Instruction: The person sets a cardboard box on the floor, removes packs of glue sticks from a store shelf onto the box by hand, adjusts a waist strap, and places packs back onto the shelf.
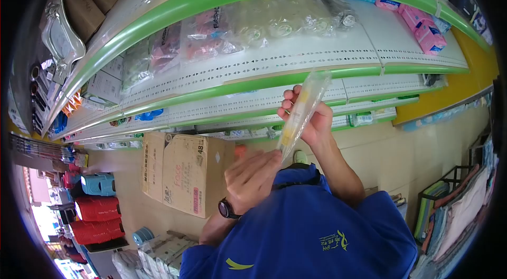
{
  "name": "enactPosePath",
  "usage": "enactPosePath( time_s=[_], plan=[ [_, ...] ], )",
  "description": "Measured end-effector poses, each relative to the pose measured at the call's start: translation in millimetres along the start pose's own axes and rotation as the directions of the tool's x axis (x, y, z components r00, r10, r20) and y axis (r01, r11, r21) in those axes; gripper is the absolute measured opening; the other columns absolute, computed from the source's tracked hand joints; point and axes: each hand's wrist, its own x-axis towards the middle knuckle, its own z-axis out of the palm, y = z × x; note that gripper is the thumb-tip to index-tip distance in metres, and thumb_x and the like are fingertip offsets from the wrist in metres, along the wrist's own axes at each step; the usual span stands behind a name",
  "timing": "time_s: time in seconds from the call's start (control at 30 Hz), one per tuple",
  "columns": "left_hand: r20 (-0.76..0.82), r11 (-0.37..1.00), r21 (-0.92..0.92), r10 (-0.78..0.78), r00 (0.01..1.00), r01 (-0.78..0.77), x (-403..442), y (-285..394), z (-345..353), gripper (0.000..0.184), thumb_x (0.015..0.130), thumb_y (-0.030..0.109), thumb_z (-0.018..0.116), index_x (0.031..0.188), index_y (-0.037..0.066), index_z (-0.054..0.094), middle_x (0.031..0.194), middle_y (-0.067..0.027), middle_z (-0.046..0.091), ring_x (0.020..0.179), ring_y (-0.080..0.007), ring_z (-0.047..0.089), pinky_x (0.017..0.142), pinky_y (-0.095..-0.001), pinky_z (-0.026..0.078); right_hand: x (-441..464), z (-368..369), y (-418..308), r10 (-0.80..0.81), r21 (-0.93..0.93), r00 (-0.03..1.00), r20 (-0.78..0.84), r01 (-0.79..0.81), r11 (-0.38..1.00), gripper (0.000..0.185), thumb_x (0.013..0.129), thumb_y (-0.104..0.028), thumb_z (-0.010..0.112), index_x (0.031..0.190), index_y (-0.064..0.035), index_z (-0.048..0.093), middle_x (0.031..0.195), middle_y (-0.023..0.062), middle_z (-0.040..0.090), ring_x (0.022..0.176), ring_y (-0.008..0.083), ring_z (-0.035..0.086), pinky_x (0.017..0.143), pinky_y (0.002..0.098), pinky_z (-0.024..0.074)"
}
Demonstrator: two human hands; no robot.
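A long, narrow clear plastic packet [302,111] with yellow items inside is held slanting in front of the blue shirt. My right hand [319,120] grips the packet from behind, its fingers curled around the upper part. At the packet's lower end, my left hand [253,177], with a dark watch on the wrist, has its fingers bent together and pinches the plastic there. The packet's far end points up toward the green shelf edge [253,86].
Shelves ahead hold clear bagged goods [285,17] and pink packs [422,28]. A large cardboard box [174,173] stands on the floor at left. Stacked red baskets [97,218] are at far left, and folded cloths [459,210] at right.
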Motion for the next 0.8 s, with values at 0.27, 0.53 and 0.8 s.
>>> enactPosePath(
  time_s=[0.27, 0.53, 0.8],
  plan=[
    [-0.067, 0.919, 0.229, -0.315, 0.947, 0.322, -8, -16, -5, 0.050, 0.082, 0.006, 0.064, 0.130, 0.000, 0.050, 0.133, -0.0219, 0.051, 0.124, -0.0363, 0.049, 0.103, -0.0483, 0.037, 0, 13, 18, -0.103, -0.546, 0.906, -0.410, -0.153, 0.824, 0.028, 0.083, -0.006, 0.069, 0.109, 0.0007, 0.060, 0.098, 0.0099, 0.066, 0.088, 0.0213, 0.064, 0.079, 0.0363, 0.0536],
    [0.231, 0.936, 0.168, -0.343, 0.910, 0.310, 0, -32, 27, 0.085, 0.085, 0.018, 0.067, 0.145, -0.010, 0.013, 0.147, -0.0313, 0.025, 0.135, -0.0453, 0.031, 0.109, -0.0486, 0.030, -4, 21, 44, -0.181, -0.692, 0.898, -0.401, -0.167, 0.702, 0.030, 0.079, -0.004, 0.074, 0.107, 0.0004, 0.063, 0.097, 0.0074, 0.068, 0.084, 0.0117, 0.063, 0.077, 0.0260, 0.0490],
    [0.385, 0.752, -0.236, -0.509, 0.770, 0.616, 1, -35, 26, 0.095, 0.081, 0.010, 0.071, 0.149, -0.003, 0.006, 0.142, -0.0264, 0.037, 0.127, -0.0349, 0.046, 0.100, -0.0392, 0.041, -7, 17, 41, -0.036, -0.555, 0.895, -0.445, -0.243, 0.795, 0.028, 0.081, -0.007, 0.073, 0.107, 0.0002, 0.064, 0.095, 0.0060, 0.068, 0.083, 0.0106, 0.063, 0.076, 0.0265, 0.0489]
  ],
)
